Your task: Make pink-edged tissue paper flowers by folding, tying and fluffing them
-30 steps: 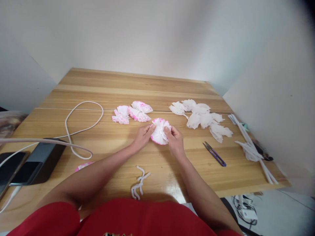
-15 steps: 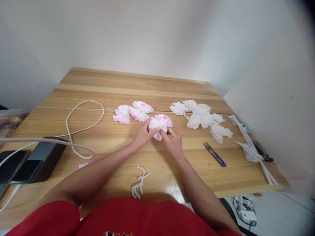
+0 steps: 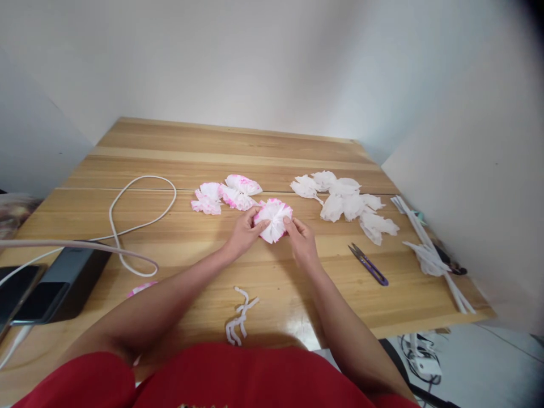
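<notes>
A round, pleated white flower with pink edges [image 3: 274, 220] is spread open between my hands over the middle of the table. My left hand [image 3: 246, 232] pinches its left side, thumb on the front. At its right side, my right hand [image 3: 301, 238] grips the edge between thumb and fingers. Just behind and to the left lie pink-edged white bunches [image 3: 240, 191]. White gathered bunches [image 3: 346, 198] are grouped to the right. Short white twisted strips [image 3: 242, 317] rest near my body.
Purple-handled snips [image 3: 369, 264] lie right of my right hand. Long white sticks [image 3: 433, 255] are along the right edge of the wooden table [image 3: 204, 136]. On the left are a looped white cable [image 3: 111, 212], a dark box [image 3: 79, 283] and a phone [image 3: 17, 289].
The flower's pleats are spread wider and rounder. My right hand has moved from its centre to its right edge, and my left hand still holds the left side. The view has shifted slightly.
</notes>
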`<control>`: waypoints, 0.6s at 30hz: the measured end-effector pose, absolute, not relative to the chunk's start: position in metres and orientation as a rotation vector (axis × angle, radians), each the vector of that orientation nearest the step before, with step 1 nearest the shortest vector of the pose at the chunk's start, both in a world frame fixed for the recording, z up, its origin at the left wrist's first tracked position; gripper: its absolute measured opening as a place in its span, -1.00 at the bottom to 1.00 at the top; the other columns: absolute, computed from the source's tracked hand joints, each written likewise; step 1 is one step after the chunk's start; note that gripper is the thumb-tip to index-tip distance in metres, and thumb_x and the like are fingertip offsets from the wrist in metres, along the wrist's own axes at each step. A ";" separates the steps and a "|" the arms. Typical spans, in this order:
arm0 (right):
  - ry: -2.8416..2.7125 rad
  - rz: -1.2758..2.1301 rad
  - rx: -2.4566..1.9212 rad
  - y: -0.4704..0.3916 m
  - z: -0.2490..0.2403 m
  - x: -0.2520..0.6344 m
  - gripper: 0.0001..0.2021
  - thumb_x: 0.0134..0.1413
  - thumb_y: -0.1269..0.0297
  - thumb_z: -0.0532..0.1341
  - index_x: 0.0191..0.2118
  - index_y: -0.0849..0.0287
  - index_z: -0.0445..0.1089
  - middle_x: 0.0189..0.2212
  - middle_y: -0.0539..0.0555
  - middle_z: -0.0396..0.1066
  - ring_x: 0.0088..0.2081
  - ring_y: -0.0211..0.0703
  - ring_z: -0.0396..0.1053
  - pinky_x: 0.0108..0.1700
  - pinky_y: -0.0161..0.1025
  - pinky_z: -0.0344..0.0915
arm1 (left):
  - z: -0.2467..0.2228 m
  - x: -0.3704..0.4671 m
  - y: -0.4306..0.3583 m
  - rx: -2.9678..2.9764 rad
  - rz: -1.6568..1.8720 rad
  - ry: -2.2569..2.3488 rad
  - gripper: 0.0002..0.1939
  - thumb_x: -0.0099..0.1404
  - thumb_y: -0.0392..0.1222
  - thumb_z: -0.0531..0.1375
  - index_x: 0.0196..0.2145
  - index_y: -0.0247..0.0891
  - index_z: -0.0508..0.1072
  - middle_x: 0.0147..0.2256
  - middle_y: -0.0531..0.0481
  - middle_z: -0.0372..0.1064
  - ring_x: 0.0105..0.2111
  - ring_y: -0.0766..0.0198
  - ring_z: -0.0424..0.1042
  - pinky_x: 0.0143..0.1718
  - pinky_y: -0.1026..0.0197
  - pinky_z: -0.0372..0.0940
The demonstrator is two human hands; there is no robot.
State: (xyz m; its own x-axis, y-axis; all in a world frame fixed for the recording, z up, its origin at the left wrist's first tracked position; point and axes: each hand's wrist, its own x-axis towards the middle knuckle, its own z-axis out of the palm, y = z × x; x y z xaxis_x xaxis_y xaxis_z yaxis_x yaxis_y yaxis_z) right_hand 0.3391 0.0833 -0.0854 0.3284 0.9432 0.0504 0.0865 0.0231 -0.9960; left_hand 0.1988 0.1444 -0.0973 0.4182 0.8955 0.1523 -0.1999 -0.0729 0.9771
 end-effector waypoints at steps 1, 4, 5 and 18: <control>-1.076 0.872 -1.391 0.083 -0.085 0.339 -0.66 0.04 0.00 0.16 -0.49 0.20 0.30 -0.53 -0.02 0.29 -0.44 -0.25 0.21 -0.36 -0.32 0.19 | -0.098 0.199 0.144 1.348 1.045 0.698 -0.67 0.13 -0.05 0.24 -0.24 -0.33 0.34 -0.37 0.01 0.28 -0.41 0.32 0.24 -0.37 0.32 0.19; -1.209 0.798 -1.456 0.082 -0.086 0.337 -0.72 -0.02 0.04 0.22 -0.38 0.20 0.35 -0.46 -0.01 0.35 -0.41 -0.24 0.24 -0.34 -0.32 0.21 | -0.102 0.199 0.145 1.371 1.071 0.700 -0.69 0.15 -0.09 0.23 -0.21 -0.33 0.35 -0.34 0.00 0.31 -0.37 0.30 0.27 -0.34 0.31 0.21; -1.236 0.777 -1.481 0.081 -0.087 0.336 -0.73 -0.04 0.07 0.24 -0.34 0.19 0.36 -0.44 -0.01 0.37 -0.40 -0.24 0.25 -0.33 -0.32 0.22 | -0.102 0.199 0.145 1.361 1.075 0.696 -0.70 0.15 -0.10 0.24 -0.22 -0.32 0.35 -0.35 0.01 0.30 -0.38 0.31 0.27 -0.35 0.31 0.20; -0.959 0.565 -1.279 0.082 -0.070 0.347 -0.71 0.07 0.13 0.19 -0.11 0.16 0.35 -0.19 0.10 0.40 -0.17 -0.19 0.36 -0.10 -0.23 0.29 | -0.094 0.193 0.150 0.839 0.925 0.498 -0.62 0.07 -0.08 0.35 -0.19 -0.29 0.39 -0.32 0.00 0.37 -0.39 0.32 0.33 -0.36 0.28 0.29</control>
